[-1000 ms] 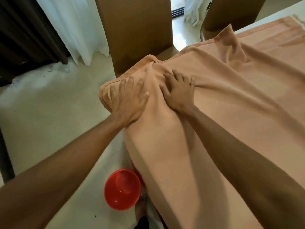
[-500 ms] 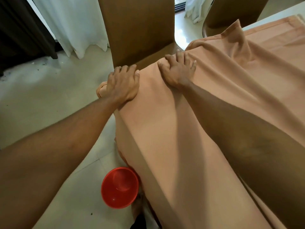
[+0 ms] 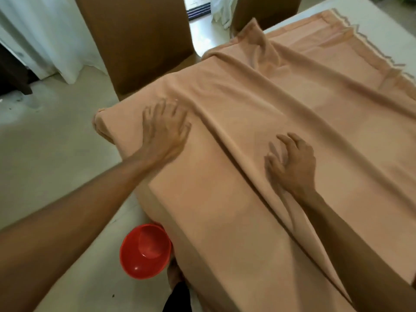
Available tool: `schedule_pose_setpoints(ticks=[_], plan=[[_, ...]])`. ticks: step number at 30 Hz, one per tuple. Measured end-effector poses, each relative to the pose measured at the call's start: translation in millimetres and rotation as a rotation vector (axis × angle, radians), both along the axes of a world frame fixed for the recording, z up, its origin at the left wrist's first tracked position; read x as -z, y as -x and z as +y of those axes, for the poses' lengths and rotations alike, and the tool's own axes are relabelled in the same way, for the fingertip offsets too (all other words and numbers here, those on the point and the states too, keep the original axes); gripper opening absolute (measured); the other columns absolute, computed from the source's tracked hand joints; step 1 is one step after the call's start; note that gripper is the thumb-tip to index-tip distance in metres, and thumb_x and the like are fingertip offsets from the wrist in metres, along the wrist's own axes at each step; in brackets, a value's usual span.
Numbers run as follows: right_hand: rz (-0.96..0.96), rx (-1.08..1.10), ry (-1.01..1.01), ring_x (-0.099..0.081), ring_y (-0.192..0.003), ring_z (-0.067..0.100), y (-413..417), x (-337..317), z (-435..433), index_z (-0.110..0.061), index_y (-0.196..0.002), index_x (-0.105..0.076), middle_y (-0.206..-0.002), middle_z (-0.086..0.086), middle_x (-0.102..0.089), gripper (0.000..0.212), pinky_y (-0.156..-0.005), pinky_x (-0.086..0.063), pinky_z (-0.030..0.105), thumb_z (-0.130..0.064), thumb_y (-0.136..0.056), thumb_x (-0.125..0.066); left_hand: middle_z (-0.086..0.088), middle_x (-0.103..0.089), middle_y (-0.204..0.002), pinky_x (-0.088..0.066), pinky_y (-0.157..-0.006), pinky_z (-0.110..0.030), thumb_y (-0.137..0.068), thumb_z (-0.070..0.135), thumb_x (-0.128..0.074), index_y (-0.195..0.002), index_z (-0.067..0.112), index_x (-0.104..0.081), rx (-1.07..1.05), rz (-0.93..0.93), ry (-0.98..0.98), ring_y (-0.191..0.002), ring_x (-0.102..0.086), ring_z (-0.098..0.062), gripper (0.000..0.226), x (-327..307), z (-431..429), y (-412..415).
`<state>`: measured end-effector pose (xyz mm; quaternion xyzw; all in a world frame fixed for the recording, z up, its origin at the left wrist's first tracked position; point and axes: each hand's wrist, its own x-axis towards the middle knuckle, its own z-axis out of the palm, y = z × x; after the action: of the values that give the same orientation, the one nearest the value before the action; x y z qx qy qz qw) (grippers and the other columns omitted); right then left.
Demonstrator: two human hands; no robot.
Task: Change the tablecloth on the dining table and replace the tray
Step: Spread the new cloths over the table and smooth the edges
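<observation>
One peach tablecloth [image 3: 258, 154] covers the near part of the white table [image 3: 369, 21], with folds. Left hand [image 3: 165, 129] presses flat with spread fingers; right hand [image 3: 292, 163] is open, fingers curled. Two brown chairs [image 3: 139, 39], one red bowl [image 3: 145, 251] on the floor.

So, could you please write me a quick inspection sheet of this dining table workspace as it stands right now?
Surface: dining table, mostly covered; a bare pale strip shows at the far right corner.
Job's things: peach tablecloth spread over the table, draped over the near corner, with long folds running across it; no tray seen.
Clutter: red bowl on the floor beside the table.
Grippers: left hand flat on the cloth near the corner, fingers spread; right hand on the cloth with fingers curled, holding nothing.
Cables: nothing seen.
Surroundings: two brown chairs at the far side, white curtain on the left, pale tiled floor.
</observation>
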<state>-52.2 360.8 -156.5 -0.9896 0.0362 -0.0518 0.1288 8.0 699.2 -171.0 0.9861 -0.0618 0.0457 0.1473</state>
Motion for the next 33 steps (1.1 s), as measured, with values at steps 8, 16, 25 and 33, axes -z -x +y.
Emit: schedule_pose_setpoints(ticks=[8,16,25,33], plan=[[0.282,0.207,0.141,-0.024,-0.151,0.034,74,13,-152,-0.036,-0.156,-0.029,-0.167,0.009,-0.022,0.077,-0.119,-0.024,0.053,-0.076,-0.091,-0.021,-0.005,-0.023,-0.163,-0.001,-0.111,-0.073,-0.094,0.057,-0.034,-0.149,0.035,-0.035,0.177,0.240,-0.073,-0.150,-0.014,-0.036,0.059,1,-207,84],[0.238,-0.012,0.103,-0.028,-0.144,0.027,75,4,-195,-0.044,-0.152,-0.032,-0.164,-0.002,-0.027,0.070,-0.111,-0.027,0.050,-0.076,-0.090,-0.039,-0.004,-0.001,-0.167,0.009,-0.109,-0.074,-0.094,0.061,-0.024,-0.157,0.034,-0.013,-0.016,0.295,-0.066,-0.151,0.008,-0.037,0.069,0,-306,99],[0.059,-0.071,0.085,-0.037,-0.138,0.031,73,10,-400,-0.033,-0.147,-0.041,-0.158,0.002,-0.036,0.058,-0.106,-0.034,0.051,-0.062,-0.097,-0.038,-0.005,0.000,-0.167,0.014,-0.107,-0.074,-0.093,0.066,-0.024,-0.156,0.040,-0.014,-0.085,0.298,-0.019,-0.151,0.012,-0.035,0.068,1,-534,134],[0.195,-0.112,0.037,0.001,-0.157,0.022,67,28,-472,-0.045,-0.158,-0.016,-0.171,-0.004,0.001,0.070,-0.124,0.002,0.052,-0.074,-0.095,-0.017,0.000,-0.007,-0.167,0.005,-0.111,-0.072,-0.088,0.074,-0.022,-0.154,0.044,-0.016,-0.265,0.212,-0.107,-0.152,0.003,-0.037,0.073,11,-578,130]])
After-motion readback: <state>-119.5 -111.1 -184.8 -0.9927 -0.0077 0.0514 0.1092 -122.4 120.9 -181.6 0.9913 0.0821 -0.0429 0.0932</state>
